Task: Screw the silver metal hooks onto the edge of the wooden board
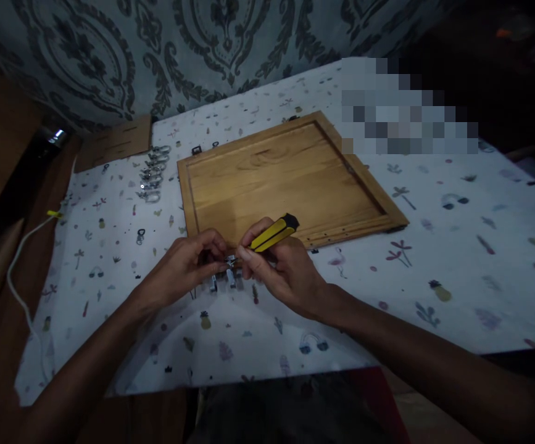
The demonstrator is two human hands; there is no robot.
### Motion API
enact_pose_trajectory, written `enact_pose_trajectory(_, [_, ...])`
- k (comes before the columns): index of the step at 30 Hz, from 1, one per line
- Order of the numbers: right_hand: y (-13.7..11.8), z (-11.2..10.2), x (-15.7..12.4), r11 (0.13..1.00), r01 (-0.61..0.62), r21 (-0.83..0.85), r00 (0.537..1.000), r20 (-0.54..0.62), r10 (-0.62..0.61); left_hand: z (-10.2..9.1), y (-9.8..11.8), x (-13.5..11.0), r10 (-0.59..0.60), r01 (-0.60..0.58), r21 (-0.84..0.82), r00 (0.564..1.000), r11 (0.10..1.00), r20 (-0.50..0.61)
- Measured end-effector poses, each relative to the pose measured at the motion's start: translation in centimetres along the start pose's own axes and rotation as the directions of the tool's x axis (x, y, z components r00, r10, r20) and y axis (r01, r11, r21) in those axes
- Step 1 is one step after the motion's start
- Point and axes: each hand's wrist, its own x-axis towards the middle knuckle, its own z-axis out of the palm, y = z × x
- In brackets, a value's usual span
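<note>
My right hand (pixel 281 262) is closed around the yellow and black handle of a screwdriver (pixel 274 233). The tool slants down to the left, and its tip is hidden by my fingers. Beside it, my left hand (pixel 197 259) is pinched at a small metal piece (pixel 231 259). Both hands meet at the near left edge of a framed wooden panel (pixel 267 185), which lies flat on the table. Just below the fingers, small grey metal parts (pixel 231 279) jut from around that edge; their exact kind is hard to make out in the dim light.
A white patterned cloth (pixel 341 314) covers the table. Several shiny metal hardware pieces (pixel 151 176) lie in a row left of the panel, near a brown cardboard sheet (pixel 116 143). A white cable (pixel 17 293) hangs along the left edge. Behind stands a patterned curtain (pixel 165 55).
</note>
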Motion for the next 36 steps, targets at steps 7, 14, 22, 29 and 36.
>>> enact_pose_trajectory(7, [0.4,0.0,0.1,0.999,0.045,-0.020,0.999,0.012,-0.044,0.1,0.1,0.2,-0.033,0.033,0.002,0.999,0.999,0.008])
enact_pose_trajectory(14, [0.4,0.0,0.0,0.998,0.054,-0.035,0.999,0.005,-0.054,0.2,-0.3,0.1,-0.051,0.051,0.009,0.999,0.999,-0.008])
enact_pose_trajectory(22, [0.4,0.1,0.0,0.998,0.057,-0.021,0.998,0.004,-0.057,0.5,-0.5,-0.1,0.033,-0.030,0.072,0.999,0.997,-0.036])
enact_pose_trajectory(29, [0.2,0.1,0.0,0.999,0.046,0.006,0.999,0.002,-0.046,0.7,-0.5,-0.8,0.128,-0.113,0.132,0.986,0.985,-0.110])
enact_pose_trajectory(36, [0.2,0.1,0.0,0.999,0.038,0.010,0.999,0.006,-0.038,0.5,0.0,-0.8,0.109,-0.095,0.157,0.990,0.983,-0.086])
